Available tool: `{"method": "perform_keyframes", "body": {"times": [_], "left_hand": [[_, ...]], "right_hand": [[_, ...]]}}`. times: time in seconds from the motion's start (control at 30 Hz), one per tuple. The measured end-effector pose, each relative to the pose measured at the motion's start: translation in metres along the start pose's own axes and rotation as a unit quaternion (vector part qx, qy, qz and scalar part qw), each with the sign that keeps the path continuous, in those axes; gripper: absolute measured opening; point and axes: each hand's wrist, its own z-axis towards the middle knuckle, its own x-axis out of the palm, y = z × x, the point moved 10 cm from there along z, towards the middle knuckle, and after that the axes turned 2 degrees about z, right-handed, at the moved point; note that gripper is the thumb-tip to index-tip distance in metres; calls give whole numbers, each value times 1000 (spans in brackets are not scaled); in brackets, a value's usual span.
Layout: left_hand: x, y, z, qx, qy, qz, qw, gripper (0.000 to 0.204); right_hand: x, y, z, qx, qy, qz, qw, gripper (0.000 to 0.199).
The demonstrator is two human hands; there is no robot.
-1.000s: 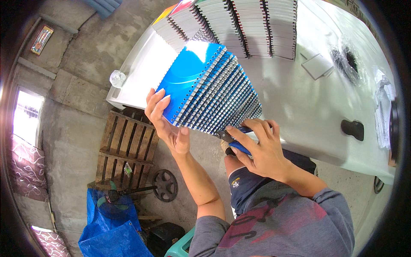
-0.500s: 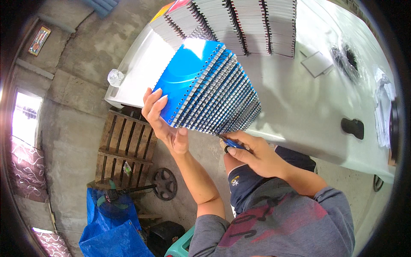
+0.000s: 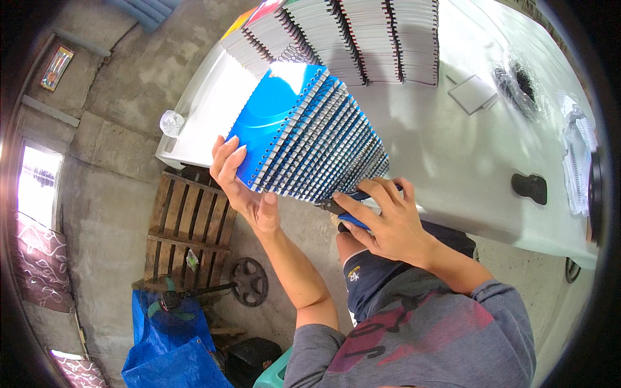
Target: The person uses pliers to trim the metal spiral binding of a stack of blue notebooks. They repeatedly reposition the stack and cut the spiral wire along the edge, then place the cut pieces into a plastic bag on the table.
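Observation:
A stack of spiral notebooks (image 3: 275,110) with blue covers leans at the table's near edge, rows of wire coils facing me. My left hand (image 3: 240,181) is closed on the stack's left end, fingers over the top cover and thumb beneath the coils. In my right hand (image 3: 388,216) is a pair of blue-handled pliers (image 3: 354,220), its handles spread apart. The dark jaws touch or lie very near the lower coil ends; the exact contact is too small to tell.
Tall stacks of bound notebooks (image 3: 381,45) stand at the table's far side. On the white table (image 3: 446,174) lie small pale cards (image 3: 472,94), clear plastic wrap (image 3: 517,90) and a black object (image 3: 529,188). A wooden pallet (image 3: 187,226) and fan (image 3: 171,301) are at left.
My right hand has turned palm-down over the pliers, and their handles have spread wider. The notebook stack and my left hand have shifted slightly left in view.

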Motion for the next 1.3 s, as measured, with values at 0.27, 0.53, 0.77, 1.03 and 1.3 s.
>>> {"method": "perform_keyframes", "body": {"times": [0.27, 0.53, 0.77, 1.03, 1.3], "left_hand": [[0, 0, 0, -14, -1, 4, 1000, 75], [0, 0, 1, -14, -4, 5, 1000, 68], [1, 2, 1, -11, -8, -6, 1000, 67], [-1, 3, 1, -18, -15, 2, 1000, 70], [0, -2, 3, 7, -14, 3, 1000, 70]], "right_hand": [[25, -17, -6, 118, 83, 324, 935, 40], [14, -15, -5, 82, 60, 238, 966, 43], [7, -11, -10, 17, 9, 24, 1000, 51], [12, -8, -8, 4, 33, 13, 999, 51], [34, -19, -14, 98, 73, 326, 937, 43]]}}
